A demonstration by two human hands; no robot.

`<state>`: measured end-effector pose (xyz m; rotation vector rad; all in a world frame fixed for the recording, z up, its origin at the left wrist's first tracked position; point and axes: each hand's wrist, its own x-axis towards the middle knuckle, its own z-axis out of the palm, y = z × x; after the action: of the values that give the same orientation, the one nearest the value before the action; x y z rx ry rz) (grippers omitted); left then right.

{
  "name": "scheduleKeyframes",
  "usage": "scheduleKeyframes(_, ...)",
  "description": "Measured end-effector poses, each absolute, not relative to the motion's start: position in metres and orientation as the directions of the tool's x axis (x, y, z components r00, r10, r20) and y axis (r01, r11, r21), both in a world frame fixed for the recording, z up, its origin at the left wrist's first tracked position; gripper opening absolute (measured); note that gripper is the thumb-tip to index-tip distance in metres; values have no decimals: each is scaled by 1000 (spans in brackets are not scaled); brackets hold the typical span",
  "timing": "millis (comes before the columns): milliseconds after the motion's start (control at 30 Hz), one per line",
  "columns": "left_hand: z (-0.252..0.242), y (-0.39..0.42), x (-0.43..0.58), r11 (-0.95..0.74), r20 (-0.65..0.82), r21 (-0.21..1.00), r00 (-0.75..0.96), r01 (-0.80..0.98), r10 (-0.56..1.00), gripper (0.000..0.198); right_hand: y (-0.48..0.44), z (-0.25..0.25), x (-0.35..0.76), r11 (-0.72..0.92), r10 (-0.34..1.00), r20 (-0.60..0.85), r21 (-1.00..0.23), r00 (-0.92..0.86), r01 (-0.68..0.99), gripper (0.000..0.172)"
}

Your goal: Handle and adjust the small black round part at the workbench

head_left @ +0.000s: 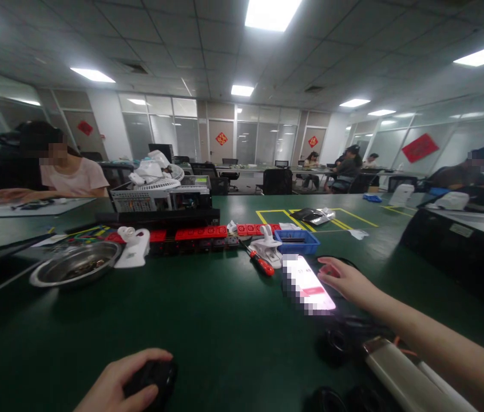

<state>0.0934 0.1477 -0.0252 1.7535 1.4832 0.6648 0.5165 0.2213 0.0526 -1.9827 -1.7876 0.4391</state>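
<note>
At the bottom of the view, my left hand [115, 384] is closed around a rounded black object [154, 380], whose kind I cannot make out. My right hand [340, 276] hangs beside the right edge of a phone [310, 286] with a lit screen. Its fingers are slightly bent and apart, with nothing seen in them. Beyond the phone are a blue plastic tray [297, 246], a white clip-like part [266, 249] and a screwdriver [262, 264] with a red and black handle.
A metal bowl [40, 277] of small parts and a white plastic part [135, 249] are at the left. Behind them stands a grey crate [130, 200] piled with white parts. Black round parts [335, 342] and a beige bar [396, 366] lie near my right forearm. Other people sit around.
</note>
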Motion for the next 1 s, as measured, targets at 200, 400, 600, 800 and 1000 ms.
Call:
scheduleKeyframes(200,-12,139,97,-210,71,789,254,577,965,34,146,108,400,339,936,70,-432,-344,836,30)
scheduleKeyframes(400,-12,129,92,-457,393,720,237,522,889,40,104,68,282,422,892,169,-643,-418,640,35)
scheduleKeyframes(600,-2,119,87,-504,465,729,207,462,861,46,114,9,227,250,959,163,-871,-231,423,32)
scheduleKeyframes(800,-8,133,91,-179,148,961,156,212,977,44,102,2,224,468,883,383,-677,-270,569,41)
scheduleKeyframes(1000,-13,138,91,-245,182,952,303,185,935,34,111,-4,241,466,885,333,-633,-326,618,65)
